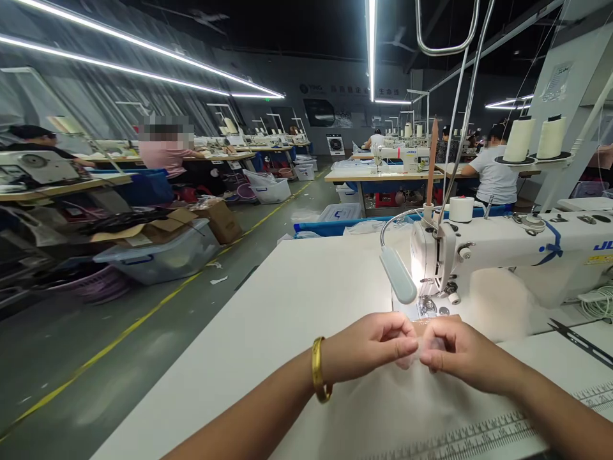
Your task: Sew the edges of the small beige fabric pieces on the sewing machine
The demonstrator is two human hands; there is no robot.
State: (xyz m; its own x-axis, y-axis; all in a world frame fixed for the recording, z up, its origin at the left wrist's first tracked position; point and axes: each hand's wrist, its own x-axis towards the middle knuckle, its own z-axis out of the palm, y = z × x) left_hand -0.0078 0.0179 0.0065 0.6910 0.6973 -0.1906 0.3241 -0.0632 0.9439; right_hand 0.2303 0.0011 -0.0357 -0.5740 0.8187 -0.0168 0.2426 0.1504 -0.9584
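Note:
Both hands are held close together in front of the sewing machine's [433, 255] needle area. My left hand [380, 342], with a gold bangle [318, 367] at its wrist, pinches a thin, sheer whitish piece of fabric [408, 361]. From the other side, my right hand [462, 351] pinches the same fabric with thumb and curled fingers. The fabric's full outline is hard to make out against the pale table. Just behind the fingertips is the presser foot [428, 306], lit by a lamp with a grey-green head [398, 275].
A pale beige rounded piece [500, 303] lies under the machine arm. Dark thread snips or a similar slim tool [582, 342] rest at the right. A ruler scale [498, 434] runs along the white table's [287, 319] near side. Thread cones [520, 140] stand above; other people sew beyond.

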